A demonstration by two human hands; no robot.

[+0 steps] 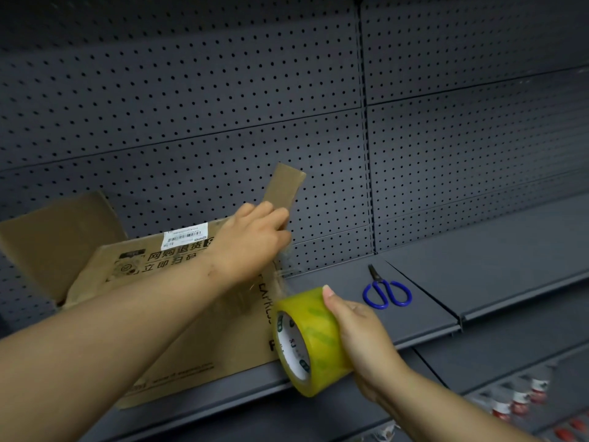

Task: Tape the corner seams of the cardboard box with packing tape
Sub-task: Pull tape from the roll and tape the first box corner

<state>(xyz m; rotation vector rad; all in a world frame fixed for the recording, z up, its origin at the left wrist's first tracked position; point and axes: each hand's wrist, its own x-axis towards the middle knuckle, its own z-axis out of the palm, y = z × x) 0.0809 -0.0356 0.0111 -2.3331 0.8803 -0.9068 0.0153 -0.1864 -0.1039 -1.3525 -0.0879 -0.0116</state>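
A person's left hand (251, 237) curls its fingers over the right-hand corner of an open cardboard box (204, 352), at the base of an upright flap (285, 186). The right hand (366, 339) grips a roll of packing tape (312, 339), with a clear strip (282, 275) stretched up to that corner. The box sits on a dark shelf (478, 266), and blue-handled scissors (387, 291) lie nearby.

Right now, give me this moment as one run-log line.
step: taping corner seam | left hand grips cardboard box at corner flap | right hand holds tape roll, strip stretched to corner | scissors on shelf
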